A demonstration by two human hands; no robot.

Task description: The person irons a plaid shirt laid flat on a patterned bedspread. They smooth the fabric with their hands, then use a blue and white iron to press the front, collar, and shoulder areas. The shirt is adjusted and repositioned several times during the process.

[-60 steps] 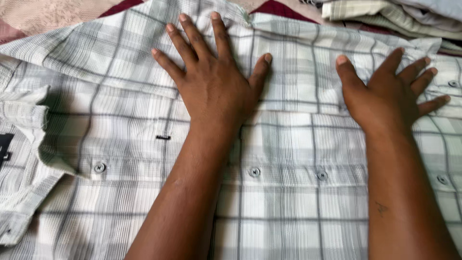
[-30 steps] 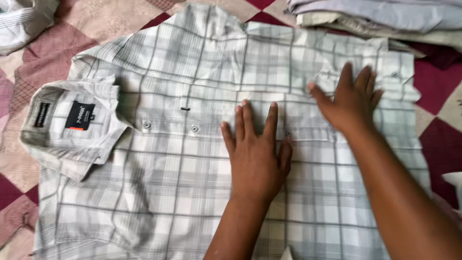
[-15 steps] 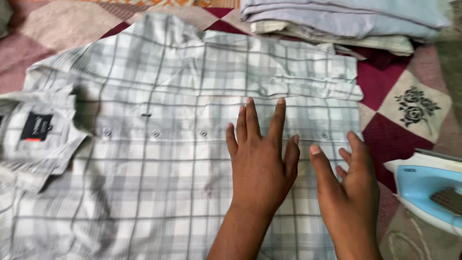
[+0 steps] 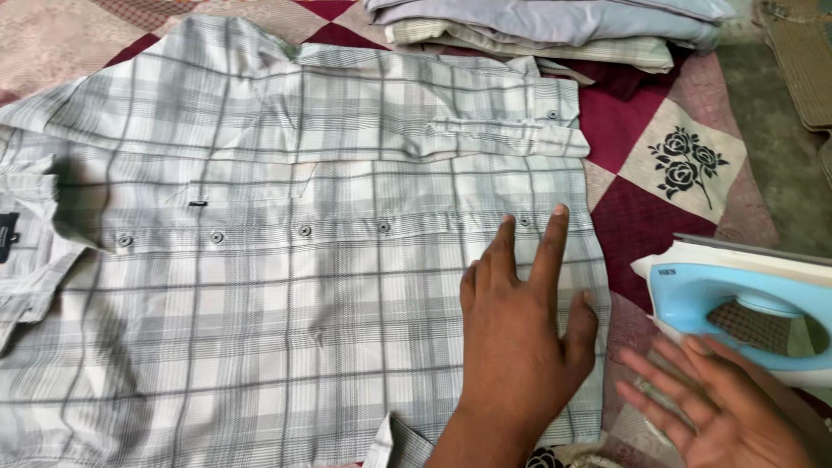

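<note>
- I see the left hand (image 4: 520,325) lying flat on the checked shirt (image 4: 286,260), fingers spread, pressing the cloth near its right edge, just below the button row; 0.5 s ago it rested in much the same spot.
- My right hand (image 4: 715,407) has left the shirt since then: it now hovers open, palm turned up, fingers spread, just beside the blue and white iron (image 4: 737,303), holding nothing.
- The iron stands on the patchwork quilt (image 4: 685,156) to the right of the shirt, and shows more fully than before.
- The shirt lies spread front-up across the quilt, collar toward the left, 1 sleeve folded across its upper part.
- A stack of folded clothes (image 4: 555,22) sits beyond the shirt's top edge.
</note>
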